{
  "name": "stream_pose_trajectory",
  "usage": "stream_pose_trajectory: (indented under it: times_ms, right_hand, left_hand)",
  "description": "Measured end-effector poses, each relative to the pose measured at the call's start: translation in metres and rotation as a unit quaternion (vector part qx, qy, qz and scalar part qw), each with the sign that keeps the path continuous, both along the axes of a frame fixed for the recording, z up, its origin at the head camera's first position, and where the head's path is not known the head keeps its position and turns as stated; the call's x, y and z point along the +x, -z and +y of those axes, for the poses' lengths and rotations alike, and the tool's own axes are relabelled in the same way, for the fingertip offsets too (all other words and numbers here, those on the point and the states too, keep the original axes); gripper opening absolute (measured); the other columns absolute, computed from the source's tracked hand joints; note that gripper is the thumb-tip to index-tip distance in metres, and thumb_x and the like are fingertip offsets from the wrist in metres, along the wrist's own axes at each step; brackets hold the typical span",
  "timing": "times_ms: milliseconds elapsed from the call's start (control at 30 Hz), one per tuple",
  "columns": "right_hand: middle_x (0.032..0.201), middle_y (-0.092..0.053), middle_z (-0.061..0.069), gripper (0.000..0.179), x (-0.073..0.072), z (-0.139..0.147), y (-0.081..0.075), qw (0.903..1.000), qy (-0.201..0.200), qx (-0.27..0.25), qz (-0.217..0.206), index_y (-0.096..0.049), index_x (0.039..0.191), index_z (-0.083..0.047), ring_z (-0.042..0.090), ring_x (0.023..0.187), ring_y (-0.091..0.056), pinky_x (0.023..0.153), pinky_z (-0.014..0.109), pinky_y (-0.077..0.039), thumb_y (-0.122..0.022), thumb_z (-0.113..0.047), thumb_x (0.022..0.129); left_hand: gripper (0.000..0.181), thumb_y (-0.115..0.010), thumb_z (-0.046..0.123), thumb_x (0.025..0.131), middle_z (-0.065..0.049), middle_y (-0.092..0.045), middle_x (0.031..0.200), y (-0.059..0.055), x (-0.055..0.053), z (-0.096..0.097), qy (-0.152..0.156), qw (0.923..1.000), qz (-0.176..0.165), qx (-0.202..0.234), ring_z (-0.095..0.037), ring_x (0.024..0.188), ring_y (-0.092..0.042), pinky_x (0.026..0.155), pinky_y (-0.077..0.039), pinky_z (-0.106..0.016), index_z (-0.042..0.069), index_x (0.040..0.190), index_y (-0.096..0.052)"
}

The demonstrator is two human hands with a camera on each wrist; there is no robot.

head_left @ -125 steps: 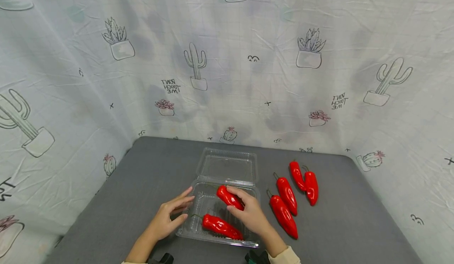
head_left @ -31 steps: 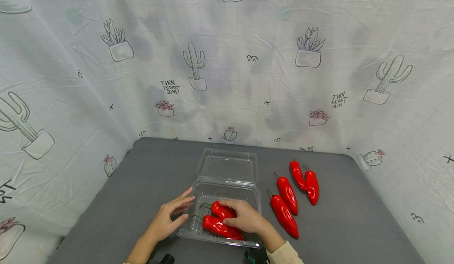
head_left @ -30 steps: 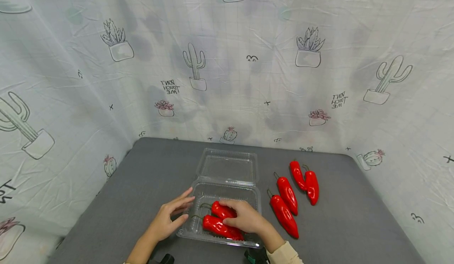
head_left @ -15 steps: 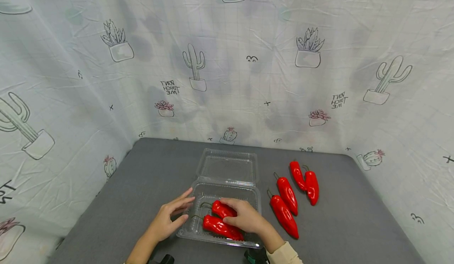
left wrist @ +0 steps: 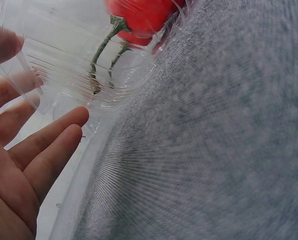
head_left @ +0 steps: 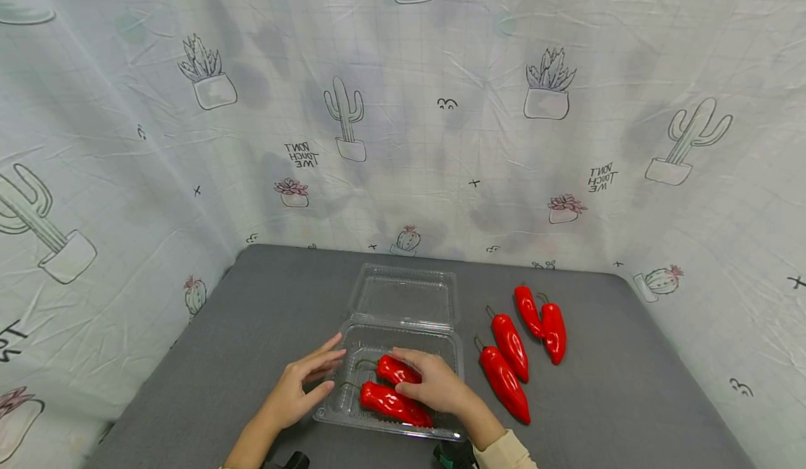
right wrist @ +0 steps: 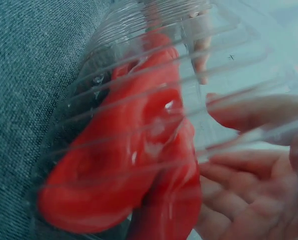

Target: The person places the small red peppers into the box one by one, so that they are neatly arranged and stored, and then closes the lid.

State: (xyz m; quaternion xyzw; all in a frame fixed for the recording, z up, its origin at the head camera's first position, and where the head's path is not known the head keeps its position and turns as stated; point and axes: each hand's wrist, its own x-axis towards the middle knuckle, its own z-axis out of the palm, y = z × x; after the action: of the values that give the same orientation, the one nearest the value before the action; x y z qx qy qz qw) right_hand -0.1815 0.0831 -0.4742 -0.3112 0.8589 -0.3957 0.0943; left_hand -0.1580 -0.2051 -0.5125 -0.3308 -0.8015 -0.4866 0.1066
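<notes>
A clear plastic clamshell container [head_left: 352,422] lies opened on the table, its lid [head_left: 403,294] folded back. Two red peppers lie side by side inside: the nearer pepper [head_left: 392,405] and the farther pepper [head_left: 392,369], stems to the left. Over the farther one my right hand [head_left: 437,385] spreads its thumb and fingers; the right wrist view shows the fingers loose beside the peppers [right wrist: 118,150], partly seen through the clear wall. At the container's left side my left hand [head_left: 296,385] has its fingers extended against the rim. Green stems [left wrist: 101,55] show through that wall.
Several more red peppers lie to the right of the container, including a large front pepper [head_left: 505,385] and a back pepper [head_left: 554,332]. The grey table [head_left: 604,399] is bounded by a cactus-print curtain [head_left: 441,147]. Dark objects [head_left: 296,460] sit at the bottom edge.
The right hand brought the farther pepper down and toward the nearer one inside the container. In the last second its fingers have risen slightly off that pepper. The left hand stays put.
</notes>
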Motion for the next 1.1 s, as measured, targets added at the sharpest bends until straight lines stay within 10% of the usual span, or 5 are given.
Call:
stream_pose_trajectory:
  times_ms: [633,1100]
  right_hand:
    - [0.132,-0.056,0.019,0.049,-0.0004,0.0055,0.0048,0.9917,0.036,-0.124,0.001,-0.052,0.133,-0.001,0.031,0.125,-0.052,0.103,0.047,-0.042,-0.065,-0.017,0.089]
    - [0.133,-0.057,0.011,0.047,0.0060,0.0079,0.0030,0.9681,0.098,-0.231,-0.003,-0.055,0.130,-0.007,0.032,0.125,-0.051,0.105,0.043,-0.040,-0.067,-0.004,0.085]
  left_hand:
    - [0.047,-0.059,-0.004,0.087,-0.027,-0.035,0.147,0.0019,-0.0014,0.0000,0.003,1.0000,-0.002,0.004,-0.032,0.109,-0.063,0.084,-0.057,-0.034,-0.002,0.133,-0.051]
    - [0.046,-0.059,-0.002,0.088,-0.023,-0.035,0.149,0.0030,-0.0006,-0.0008,-0.003,0.9999,-0.016,0.001,-0.033,0.110,-0.062,0.085,-0.056,-0.034,0.000,0.134,-0.052]
